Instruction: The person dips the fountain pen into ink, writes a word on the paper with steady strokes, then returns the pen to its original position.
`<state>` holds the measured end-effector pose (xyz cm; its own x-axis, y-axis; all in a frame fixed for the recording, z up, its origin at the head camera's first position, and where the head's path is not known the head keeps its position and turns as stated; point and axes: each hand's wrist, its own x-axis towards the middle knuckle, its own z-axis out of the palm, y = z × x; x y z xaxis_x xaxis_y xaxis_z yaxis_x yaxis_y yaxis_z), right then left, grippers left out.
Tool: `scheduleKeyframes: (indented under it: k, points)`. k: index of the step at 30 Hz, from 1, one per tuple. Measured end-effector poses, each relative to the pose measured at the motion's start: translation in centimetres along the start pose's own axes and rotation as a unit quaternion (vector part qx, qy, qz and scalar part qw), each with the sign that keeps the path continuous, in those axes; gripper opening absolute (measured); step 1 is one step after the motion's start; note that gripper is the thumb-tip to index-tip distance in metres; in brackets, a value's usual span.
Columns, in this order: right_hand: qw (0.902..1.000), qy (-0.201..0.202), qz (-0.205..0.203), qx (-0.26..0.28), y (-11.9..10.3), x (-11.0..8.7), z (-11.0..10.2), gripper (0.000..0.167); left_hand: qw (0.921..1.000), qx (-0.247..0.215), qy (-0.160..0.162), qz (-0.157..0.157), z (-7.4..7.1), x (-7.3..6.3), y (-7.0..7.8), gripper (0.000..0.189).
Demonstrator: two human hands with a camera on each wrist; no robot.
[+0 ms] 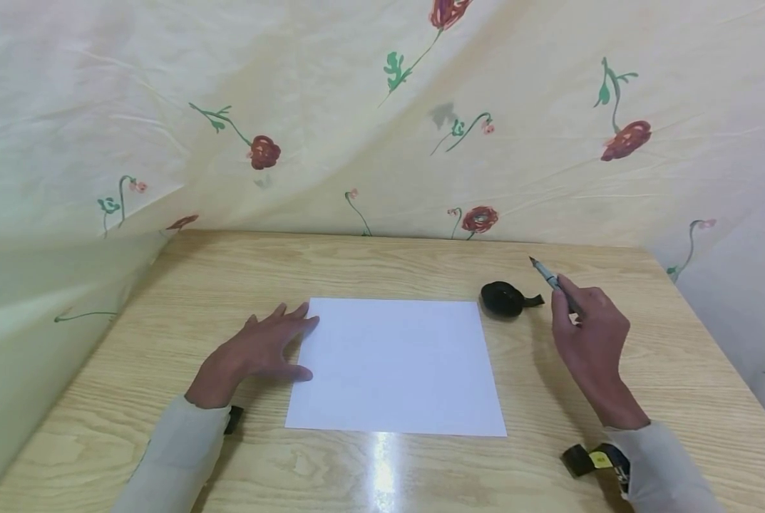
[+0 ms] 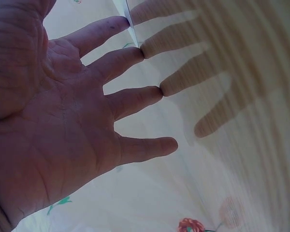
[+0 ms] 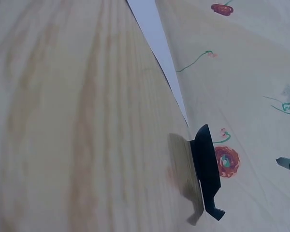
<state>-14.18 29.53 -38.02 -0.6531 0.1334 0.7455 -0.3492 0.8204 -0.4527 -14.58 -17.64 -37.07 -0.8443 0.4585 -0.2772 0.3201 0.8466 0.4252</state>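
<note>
- Pen [image 1: 545, 274] in your right hand [image 1: 592, 331], pinched by its fingers above the tabletop [image 1: 228, 263]: likely light, stiff, smooth; hold it mid-length.
- Paper [image 1: 395, 367] flat on the tabletop: probably thin, easily creased; steady its left side, where your left hand's [image 1: 260, 353] fingers lie spread.
- Pen grey, dark-tipped; paper white, rectangular.

A plain white, rectangular sheet of paper [image 1: 395, 367] lies flat on the pale wood-grained table [image 1: 292, 470] — the thumb and forefinger of the left hand [image 1: 260, 350] are over its left edge. A slim grey-green pen [image 1: 546, 275] with dark pointed tip is held in the right hand [image 1: 592, 331], raised beyond the sheet's right side — its tip directed forward and leftward.
</note>
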Motion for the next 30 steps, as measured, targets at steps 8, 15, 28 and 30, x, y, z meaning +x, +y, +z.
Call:
scheduleKeyframes:
  k: [8, 15, 28, 30]
  points:
    - [0.9948, 0.090, -0.008, 0.049, -0.2, 0.0, 0.4, 0.019, 0.9999, 0.014, 0.007, 0.002, 0.2, -0.1, 0.0, 0.091]
    - [0.9839, 0.159, -0.020, 0.079, -1.1, 0.0, 0.5, 0.015, 0.9998, 0.015, 0.010, 0.004, 0.5, -0.1, -0.2, 0.090]
    - [0.9816, 0.150, -0.001, 0.118, -0.8, -0.8, 0.8, 0.019, 0.9997, 0.014, 0.018, 0.009, 1.1, -0.1, -0.5, 0.090]
    - [0.9817, 0.144, -0.006, 0.125, -0.6, -0.9, 0.9, 0.022, 0.9997, 0.014, 0.019, 0.010, 1.2, -0.1, -0.5, 0.090]
